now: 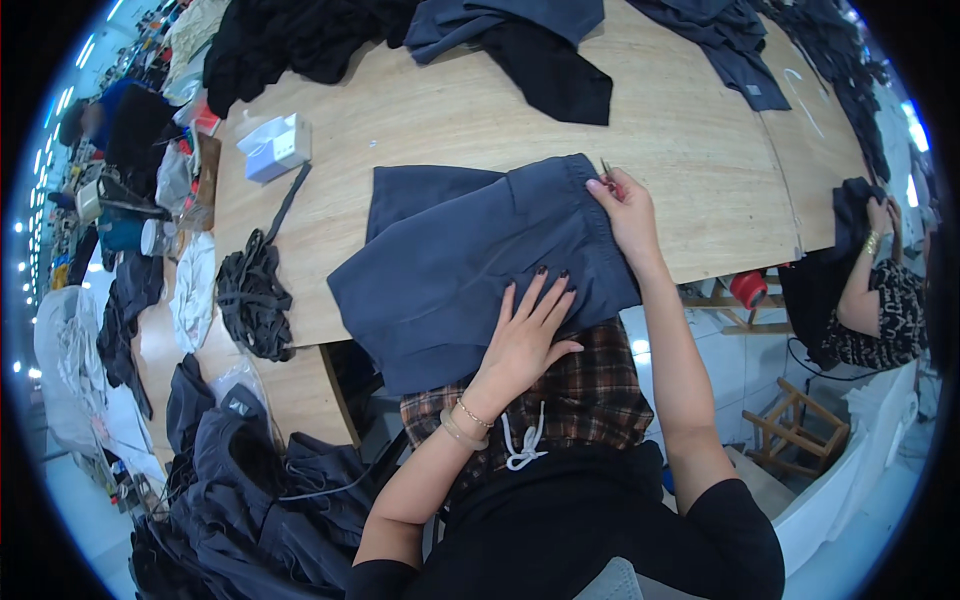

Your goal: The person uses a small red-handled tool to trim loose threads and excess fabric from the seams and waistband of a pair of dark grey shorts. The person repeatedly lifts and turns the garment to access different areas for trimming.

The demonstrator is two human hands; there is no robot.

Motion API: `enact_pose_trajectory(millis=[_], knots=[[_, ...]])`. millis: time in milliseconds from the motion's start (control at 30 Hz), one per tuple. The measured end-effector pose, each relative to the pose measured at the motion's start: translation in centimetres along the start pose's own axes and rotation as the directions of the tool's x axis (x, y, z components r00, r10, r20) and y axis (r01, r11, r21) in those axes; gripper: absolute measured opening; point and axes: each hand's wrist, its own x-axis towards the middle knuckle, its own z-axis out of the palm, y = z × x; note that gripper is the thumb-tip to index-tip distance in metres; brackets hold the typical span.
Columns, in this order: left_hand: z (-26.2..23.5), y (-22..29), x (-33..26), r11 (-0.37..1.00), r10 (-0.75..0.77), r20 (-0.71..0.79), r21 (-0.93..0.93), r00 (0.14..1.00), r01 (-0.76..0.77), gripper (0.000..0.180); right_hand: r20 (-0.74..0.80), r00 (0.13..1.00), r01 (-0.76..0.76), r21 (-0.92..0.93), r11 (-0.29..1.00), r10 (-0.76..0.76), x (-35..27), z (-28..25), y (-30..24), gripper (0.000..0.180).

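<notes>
Currently the left hand (528, 345) lies palm down on the shorts (440, 265), its fingers spread and pointing far, its thumb stretched out to the right; its grip is slack and grasps nothing. The left forearm slants in from the near side, leaning right toward the cloth, with a bangle (464, 430) round the wrist. Farther off, the right hand (630, 205) is bent in at the wrist beside the far end of the waistband (608, 240), its forearm running up along the right of the shorts. Its grip is pinched around a small metal tool (606, 167), mostly hidden by the thumb and curled fingers, so its kind is hard to tell. The shorts, dark blue-grey, lie spread over the near edge of the worktop (690, 190), legs to the left, gathered waistband to the right, the near part hanging over the plaid bottoms (610, 390) of the seated person. To the left on the worktop are a tissue box (278, 150) and a tangle of dark straps (252, 300); black cloth (555, 85) lies at the far side. Dark clothes (240, 470) are heaped near left. At the right, a co-worker (870, 310) handles dark cloth near a wooden stool (797, 427).
</notes>
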Motion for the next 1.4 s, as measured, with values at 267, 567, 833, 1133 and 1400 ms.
enact_pose_trajectory(millis=[267,567,833,1133,1400], knots=[[-2.3,-3.5,-1.9,0.929,-0.354,-0.544,-0.110,0.761,0.353,0.040,0.032,0.999,-0.021,-0.138,0.990,0.026,0.2,-0.4,-0.1,0.031],[-2.6,-6.7,-3.8,0.943,-0.326,-0.556,-0.138,0.765,0.301,0.026,0.050,0.998,-0.017,-0.210,0.977,0.028,0.5,-0.6,-0.3,0.028],[-3.5,-7.4,-4.0,0.933,-0.356,-0.549,-0.161,0.756,0.322,0.006,-0.095,0.991,0.071,-0.222,0.972,-0.094,-1.8,-0.3,-6.8,0.033],[-4.6,-7.2,-3.4,0.873,-0.487,-0.485,-0.260,0.726,0.412,0.007,0.509,0.780,0.554,-0.290,0.781,-0.364,-6.4,5.9,-9.1,0.026],[-4.3,-7.5,-3.3,0.883,-0.469,-0.510,-0.248,0.721,0.399,0.004,0.604,0.691,0.691,-0.393,0.607,-0.396,-7.5,9.7,-8.9,0.023]])
